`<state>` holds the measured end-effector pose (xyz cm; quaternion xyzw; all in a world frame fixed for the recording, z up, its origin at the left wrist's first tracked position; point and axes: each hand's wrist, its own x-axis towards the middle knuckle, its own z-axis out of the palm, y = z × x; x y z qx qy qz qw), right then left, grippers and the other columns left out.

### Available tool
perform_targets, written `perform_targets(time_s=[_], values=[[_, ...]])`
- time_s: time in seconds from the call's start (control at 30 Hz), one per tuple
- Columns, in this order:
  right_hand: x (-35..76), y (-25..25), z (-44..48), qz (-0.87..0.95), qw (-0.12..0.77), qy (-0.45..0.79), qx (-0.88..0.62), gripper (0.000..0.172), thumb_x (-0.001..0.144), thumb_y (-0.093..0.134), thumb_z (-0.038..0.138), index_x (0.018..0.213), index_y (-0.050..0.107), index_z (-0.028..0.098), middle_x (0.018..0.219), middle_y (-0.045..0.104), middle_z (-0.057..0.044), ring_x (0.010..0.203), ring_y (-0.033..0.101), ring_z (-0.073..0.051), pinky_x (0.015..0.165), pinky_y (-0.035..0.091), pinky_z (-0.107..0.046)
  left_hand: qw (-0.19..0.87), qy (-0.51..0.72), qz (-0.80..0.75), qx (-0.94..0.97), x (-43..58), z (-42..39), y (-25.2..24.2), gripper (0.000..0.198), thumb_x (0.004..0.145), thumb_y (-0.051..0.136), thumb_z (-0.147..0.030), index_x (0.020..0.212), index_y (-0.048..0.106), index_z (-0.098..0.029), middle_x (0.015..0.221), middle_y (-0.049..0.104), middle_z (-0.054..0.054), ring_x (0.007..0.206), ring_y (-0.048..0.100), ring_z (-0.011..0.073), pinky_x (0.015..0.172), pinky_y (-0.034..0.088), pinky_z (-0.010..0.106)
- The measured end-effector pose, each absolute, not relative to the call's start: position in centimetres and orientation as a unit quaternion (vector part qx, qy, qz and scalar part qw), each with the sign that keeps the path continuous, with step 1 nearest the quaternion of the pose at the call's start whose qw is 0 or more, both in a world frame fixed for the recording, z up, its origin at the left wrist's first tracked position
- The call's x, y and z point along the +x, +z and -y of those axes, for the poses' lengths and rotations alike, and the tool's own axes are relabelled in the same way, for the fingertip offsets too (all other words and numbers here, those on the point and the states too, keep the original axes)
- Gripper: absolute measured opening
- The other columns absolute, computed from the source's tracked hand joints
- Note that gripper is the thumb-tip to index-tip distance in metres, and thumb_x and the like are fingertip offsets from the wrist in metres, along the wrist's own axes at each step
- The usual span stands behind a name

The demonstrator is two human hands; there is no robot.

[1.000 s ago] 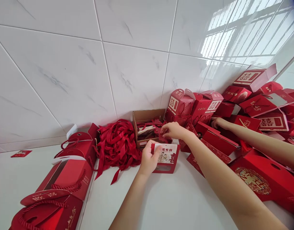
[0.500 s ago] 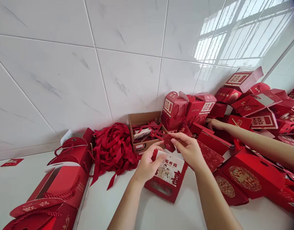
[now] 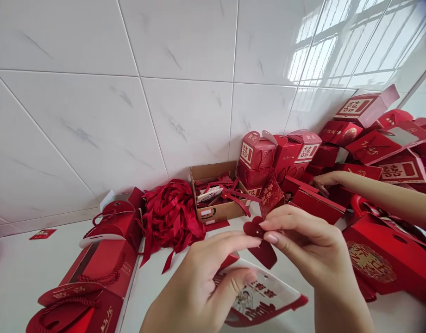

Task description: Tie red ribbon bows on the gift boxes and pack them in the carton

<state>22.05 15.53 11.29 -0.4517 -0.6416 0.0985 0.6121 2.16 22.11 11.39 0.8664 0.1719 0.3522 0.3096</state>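
Note:
My left hand (image 3: 201, 282) is closed around the top of a red and white gift box (image 3: 259, 311), which carries a printed couple and Chinese characters. The box is tilted, and its lower edge nears the bottom of the view. Between the thumb and fingers of my right hand (image 3: 305, 243) is a small dark red bow-shaped piece (image 3: 266, 255). It has rounded lobes, a tail below and a tiny pale spot. My left fingertips touch or nearly touch this piece, just above the box's top edge.
Behind my hands stands an open cardboard box (image 3: 222, 212) with red pieces inside. A heap of red ribbon (image 3: 173, 215) lies left of it. Red gift boxes (image 3: 105, 263) line the left; more boxes (image 3: 390, 143) pile up right, where another person's hand (image 3: 327, 181) reaches in.
Both hands and the gift box have come closer to the camera and lower in view. The box is tilted more, and my left fingers have come to the bow-shaped piece. The other person's arm stays among the boxes.

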Motion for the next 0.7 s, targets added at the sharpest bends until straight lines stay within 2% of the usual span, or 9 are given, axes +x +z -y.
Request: perform_targets(time_s=[0.1, 0.2, 0.5, 0.7], values=[[21.9, 11.1, -15.6, 0.640, 0.615, 0.108, -0.447, 0.016, 0.082, 0.071, 0.019, 0.091, 0.073, 0.032, 0.085, 0.064, -0.005, 0.077, 0.064, -0.018, 0.060, 0.056, -0.030, 0.268, 0.358, -0.170, 0.878, 2.1, -21.9, 11.6, 0.039, 0.086, 0.063, -0.027, 0.124, 0.061, -0.038, 0.120, 0.070, -0.001, 0.107, 0.068, 0.0222, 0.089, 0.057, 0.027], [21.9, 11.2, -15.6, 0.636, 0.614, 0.136, -0.448, 0.009, 0.082, 0.071, 0.023, 0.089, 0.072, 0.030, 0.092, 0.063, -0.007, 0.082, 0.065, -0.020, 0.066, 0.057, -0.034, 0.213, 0.369, -0.158, 0.891, 2.0, -21.6, 12.2, 0.038, 0.087, 0.063, -0.030, 0.125, 0.061, -0.035, 0.120, 0.070, -0.001, 0.105, 0.069, 0.0190, 0.090, 0.056, 0.022], [21.6, 11.3, -15.5, 0.623, 0.619, 0.200, -0.434, 0.010, 0.084, 0.070, 0.018, 0.088, 0.070, 0.027, 0.094, 0.061, -0.001, 0.084, 0.065, -0.014, 0.074, 0.054, -0.026, 0.130, 0.369, -0.134, 0.910, 2.1, -21.2, 12.8, 0.038, 0.088, 0.059, -0.015, 0.125, 0.057, -0.024, 0.124, 0.067, -0.002, 0.111, 0.063, 0.0091, 0.098, 0.047, 0.014], [21.4, 11.4, -15.5, 0.618, 0.614, 0.204, -0.447, 0.009, 0.083, 0.070, 0.017, 0.083, 0.068, 0.026, 0.094, 0.065, 0.000, 0.083, 0.063, -0.010, 0.070, 0.051, -0.018, 0.106, 0.377, -0.127, 0.911, 2.4, -21.1, 12.8, 0.035, 0.089, 0.056, -0.013, 0.123, 0.058, -0.022, 0.122, 0.068, -0.001, 0.105, 0.064, 0.0111, 0.091, 0.051, 0.019]])
